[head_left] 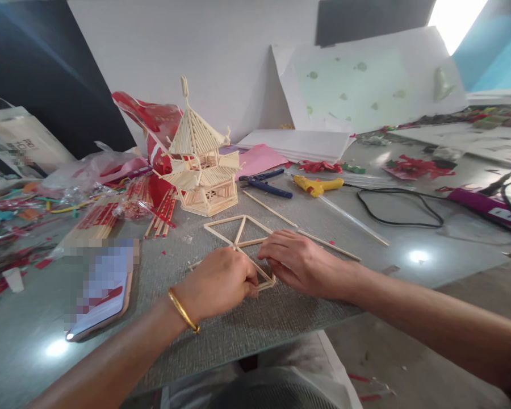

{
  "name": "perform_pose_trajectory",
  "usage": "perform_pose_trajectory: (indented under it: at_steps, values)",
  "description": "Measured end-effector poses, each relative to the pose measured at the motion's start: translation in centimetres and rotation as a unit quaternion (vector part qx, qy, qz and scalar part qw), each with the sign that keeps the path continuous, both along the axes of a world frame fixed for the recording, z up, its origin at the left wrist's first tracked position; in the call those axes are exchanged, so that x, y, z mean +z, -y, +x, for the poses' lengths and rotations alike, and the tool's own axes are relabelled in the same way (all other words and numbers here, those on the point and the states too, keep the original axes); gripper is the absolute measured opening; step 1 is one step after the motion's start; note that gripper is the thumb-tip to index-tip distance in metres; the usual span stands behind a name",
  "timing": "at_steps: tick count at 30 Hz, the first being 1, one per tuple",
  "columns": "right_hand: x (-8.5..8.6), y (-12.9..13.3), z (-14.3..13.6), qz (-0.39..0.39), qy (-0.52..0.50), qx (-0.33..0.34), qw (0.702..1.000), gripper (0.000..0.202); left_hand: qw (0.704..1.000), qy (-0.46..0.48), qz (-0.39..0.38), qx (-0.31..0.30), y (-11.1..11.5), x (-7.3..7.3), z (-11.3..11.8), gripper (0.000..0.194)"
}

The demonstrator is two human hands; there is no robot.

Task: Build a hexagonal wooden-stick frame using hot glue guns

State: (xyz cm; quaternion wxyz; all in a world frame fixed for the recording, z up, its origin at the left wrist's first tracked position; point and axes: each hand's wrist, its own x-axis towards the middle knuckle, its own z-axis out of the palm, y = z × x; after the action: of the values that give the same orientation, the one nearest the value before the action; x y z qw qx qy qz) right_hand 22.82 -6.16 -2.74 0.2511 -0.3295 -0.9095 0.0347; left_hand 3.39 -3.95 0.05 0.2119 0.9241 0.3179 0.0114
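Note:
A flat frame of pale wooden sticks (240,232) with spokes meeting at its centre lies on the grey table. My left hand (222,279), with a gold bangle at the wrist, is closed at the frame's near left side; what its fingers pinch is hidden. Over the right side of the frame, my right hand (296,262) has curled fingers touching or very near the sticks, and I cannot make out anything between them. Behind the frame stands a tiered stick pagoda (208,176). Two loose sticks (329,245) lie beyond my right hand.
Blue-handled pliers (266,183) and a yellow glue gun (317,184) with a black cable lie behind. A phone (104,287) is at the left, near bundled sticks (96,221). The table's front edge (281,338) runs close below my hands.

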Motion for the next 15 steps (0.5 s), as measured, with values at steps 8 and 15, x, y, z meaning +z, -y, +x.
perform_pose_trajectory:
  at_steps: [8,15]
  values:
    - [-0.04,0.12,0.06,-0.001,0.012,0.005,1.000,0.022,1.000,-0.006,-0.021,0.017,0.11,-0.27,-0.06,0.018]
    - [0.16,0.17,0.00,-0.001,0.018,0.011,1.000,0.023,0.999,0.001,-0.030,0.031,0.07,-0.58,-0.06,0.015]
